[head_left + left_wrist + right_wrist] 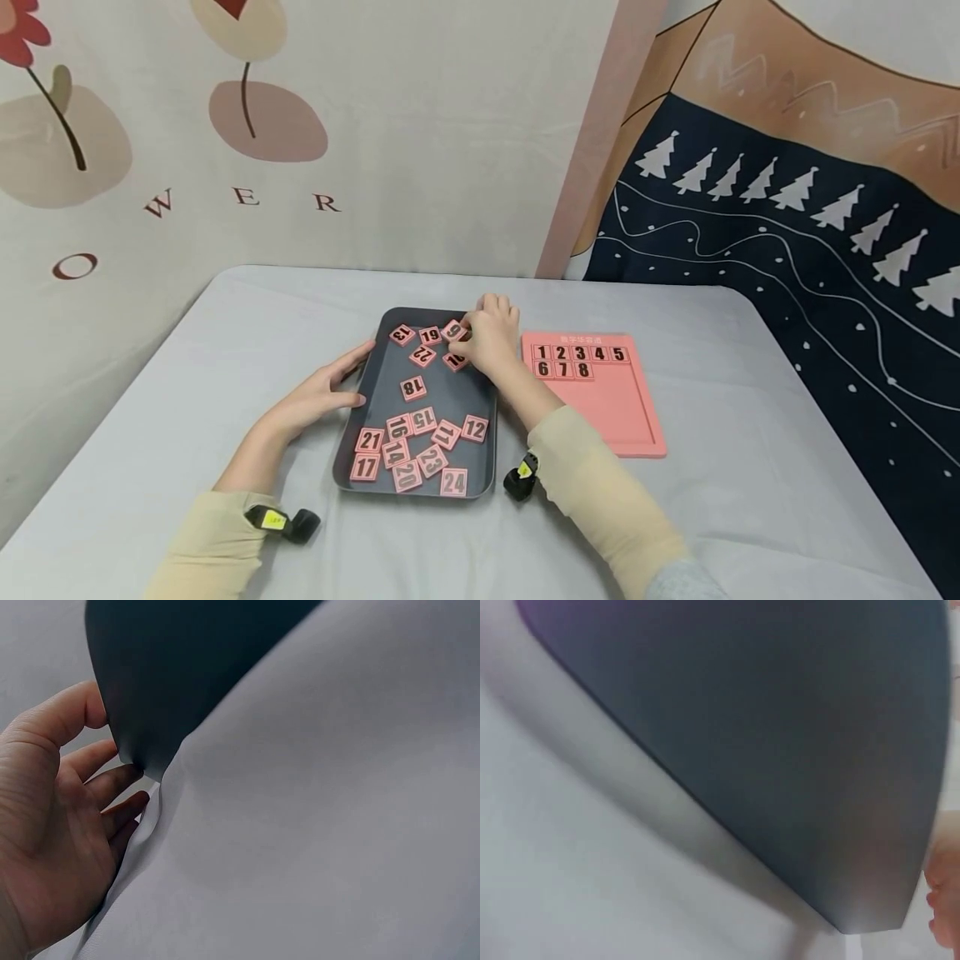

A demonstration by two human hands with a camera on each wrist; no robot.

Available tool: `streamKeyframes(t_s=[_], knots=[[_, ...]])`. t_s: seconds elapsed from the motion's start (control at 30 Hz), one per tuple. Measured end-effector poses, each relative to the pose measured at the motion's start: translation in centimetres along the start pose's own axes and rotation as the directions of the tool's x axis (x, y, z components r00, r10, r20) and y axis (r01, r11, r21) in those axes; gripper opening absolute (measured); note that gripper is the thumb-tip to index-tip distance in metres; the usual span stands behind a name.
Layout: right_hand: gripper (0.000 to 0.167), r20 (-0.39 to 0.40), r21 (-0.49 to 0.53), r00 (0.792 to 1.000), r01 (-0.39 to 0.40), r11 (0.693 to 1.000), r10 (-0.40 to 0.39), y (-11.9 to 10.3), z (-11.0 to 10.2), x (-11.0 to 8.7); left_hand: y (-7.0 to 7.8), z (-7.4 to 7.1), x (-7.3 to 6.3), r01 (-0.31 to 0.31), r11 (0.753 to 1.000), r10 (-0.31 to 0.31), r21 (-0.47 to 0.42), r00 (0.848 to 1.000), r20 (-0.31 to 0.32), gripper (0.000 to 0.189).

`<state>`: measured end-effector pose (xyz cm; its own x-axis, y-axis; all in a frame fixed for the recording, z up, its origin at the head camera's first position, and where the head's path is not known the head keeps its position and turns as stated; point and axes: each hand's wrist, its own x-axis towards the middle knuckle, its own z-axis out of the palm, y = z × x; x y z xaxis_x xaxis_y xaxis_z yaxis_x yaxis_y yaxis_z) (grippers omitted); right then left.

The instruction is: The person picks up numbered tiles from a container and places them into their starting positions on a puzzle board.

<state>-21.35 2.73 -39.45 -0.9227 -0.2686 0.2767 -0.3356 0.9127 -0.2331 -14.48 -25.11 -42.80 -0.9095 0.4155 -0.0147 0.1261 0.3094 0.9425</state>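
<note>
A dark grey tray (450,392) holds several loose pink number tiles, and a pink board (600,408) lies to its right. My right hand (495,337) reaches over the tray's far right corner. Its thumb and index finger pinch a tile marked 9 (453,331), close above the partly covered tile marked 10 (454,362). On the tray's left side my left hand (318,396) rests with thumb and fingers spread along the outer wall; the left wrist view shows those fingers (112,784) at the tray wall (157,690). Only the tray's outer wall (780,750) fills the right wrist view.
Tiles 1 to 8 sit in order in the board's top rows, the 8 (583,371) last. Several tiles, such as the 24 (453,482), crowd the tray's near end. A white cloth (247,350) covers the table; printed curtains hang behind.
</note>
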Motion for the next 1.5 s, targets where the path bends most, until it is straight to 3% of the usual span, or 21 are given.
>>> streamKeyframes(t_s=[0.27, 0.5, 0.9, 1.5], knots=[[0.029, -0.042, 0.047, 0.984, 0.175, 0.983, -0.173, 1.4, -1.9, -0.7, 0.0, 0.1, -0.2, 0.008, 1.000, -0.008, 0.005, 1.000, -0.007, 0.084], [0.029, -0.082, 0.071, 0.959, 0.276, 0.959, -0.270, 3.0, -3.8, -1.9, 0.0, 0.2, -0.2, 0.006, 1.000, -0.006, -0.002, 1.000, -0.004, 0.084], [0.025, -0.169, 0.140, 0.890, 0.447, 0.883, -0.424, 8.3, -5.8, -4.3, -0.1, 0.1, 0.0, -0.008, 1.000, 0.008, -0.014, 1.000, 0.004, 0.084], [0.030, -0.032, 0.068, 0.911, 0.412, 0.909, -0.411, 16.5, -7.7, -7.3, 0.0, 0.0, -0.1, -0.001, 1.000, 0.001, -0.018, 1.000, 0.004, 0.084]])
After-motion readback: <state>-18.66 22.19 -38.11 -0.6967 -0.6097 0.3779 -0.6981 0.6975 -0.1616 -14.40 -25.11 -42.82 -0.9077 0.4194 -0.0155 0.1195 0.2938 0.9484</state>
